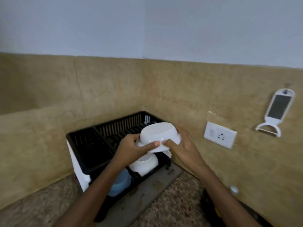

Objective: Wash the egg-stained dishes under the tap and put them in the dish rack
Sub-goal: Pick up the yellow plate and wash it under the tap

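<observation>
Figure: racking step, head view. Left of the grip, the black dish rack (91,145) stands in the corner on the speckled surface (172,208), its left compartment dark and its contents unclear. The left hand (131,151) is closed on the near-left rim of 1 white bowl (159,134), thumb on top. The bowl is held upside down and tilted, above the rack's right side; no tap is in view. Directly below the grip sits another white dish (144,164) already racked, with a blue item (119,184) lower still. The right hand (182,145) closes on the bowl's right rim, thumb meeting the left thumb. Right of the grip, a wall socket (219,135) and a hanging peeler (273,112). Judged next: lower the bowl into a free slot without striking the dish beneath, then release both hands.
</observation>
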